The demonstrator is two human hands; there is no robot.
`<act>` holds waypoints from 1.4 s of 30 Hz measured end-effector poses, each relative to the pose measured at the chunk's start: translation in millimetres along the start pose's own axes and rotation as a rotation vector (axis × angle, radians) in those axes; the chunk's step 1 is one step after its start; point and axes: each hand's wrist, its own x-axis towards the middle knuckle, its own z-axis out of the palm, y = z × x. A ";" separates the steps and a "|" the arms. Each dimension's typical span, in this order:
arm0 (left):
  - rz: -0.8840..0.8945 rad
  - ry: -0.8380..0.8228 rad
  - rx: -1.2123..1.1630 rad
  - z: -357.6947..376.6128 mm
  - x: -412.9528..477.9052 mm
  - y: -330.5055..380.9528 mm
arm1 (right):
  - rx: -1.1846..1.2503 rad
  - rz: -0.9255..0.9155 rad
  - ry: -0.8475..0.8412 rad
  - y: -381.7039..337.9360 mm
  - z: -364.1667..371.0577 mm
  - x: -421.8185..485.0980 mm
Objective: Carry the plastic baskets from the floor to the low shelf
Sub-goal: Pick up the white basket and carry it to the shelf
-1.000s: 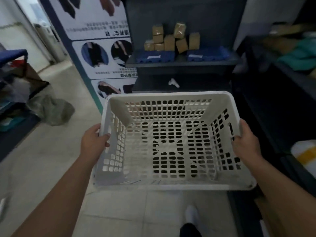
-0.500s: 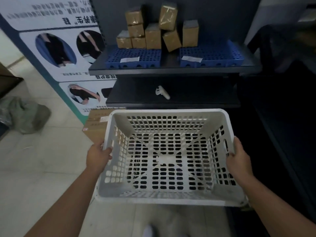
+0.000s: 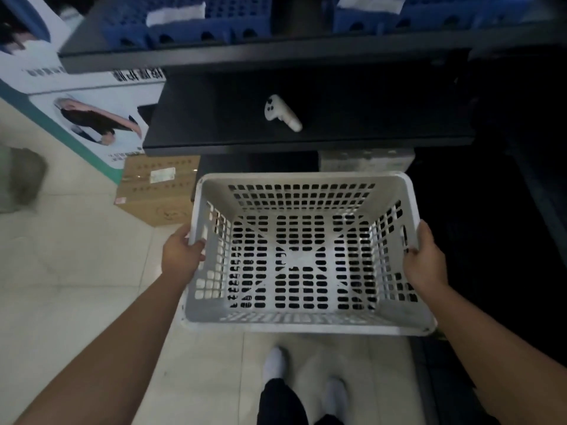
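Observation:
I hold a white perforated plastic basket (image 3: pixel 302 325) in the air in front of me, empty, its far rim just short of the dark shelving. My left hand (image 3: pixel 182 254) grips its left rim and my right hand (image 3: pixel 422 259) grips its right rim by the handle slot. The black low shelf (image 3: pixel 214 118) lies just beyond and above the basket's far edge. A still lower space under that shelf is dark and partly hidden by the basket.
A white handheld controller (image 3: pixel 280 113) lies on the low shelf. Blue perforated trays (image 3: pixel 184 26) sit on the shelf above. A cardboard box (image 3: pixel 156 188) stands on the tiled floor to the left, beside a printed poster board (image 3: pixel 79 111). My feet (image 3: pixel 274 361) are below the basket.
I have stepped closer to the shelving and my view has tilted down. The basket, still in both hands, now sits nearer the low shelf's front edge.

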 end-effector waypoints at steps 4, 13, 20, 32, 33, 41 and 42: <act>0.000 -0.009 0.014 10.6 13.7 -11.3 | -0.013 0.013 -0.008 -1.4 11.8 11.7; -0.076 0.002 0.015 9.1 30.6 -13.1 | -0.001 0.036 -0.054 -12.8 14.6 11.5; -0.074 -0.037 0.076 4.2 35.3 -8.8 | -0.026 0.040 -0.134 -20.4 10.7 12.2; 0.132 -0.052 0.243 -21.0 11.5 31.8 | -0.199 -0.347 0.015 -65.3 -14.8 -6.6; 0.165 -0.035 0.229 -26.8 3.7 39.1 | -0.196 -0.426 0.009 -75.1 -17.7 -12.1; 0.164 0.186 0.012 -94.0 -117.3 50.5 | -0.108 -0.762 -0.255 -143.4 -27.7 -77.7; 0.146 0.230 -0.021 -105.8 -138.5 41.7 | -0.112 -0.817 -0.278 -151.3 -26.0 -89.9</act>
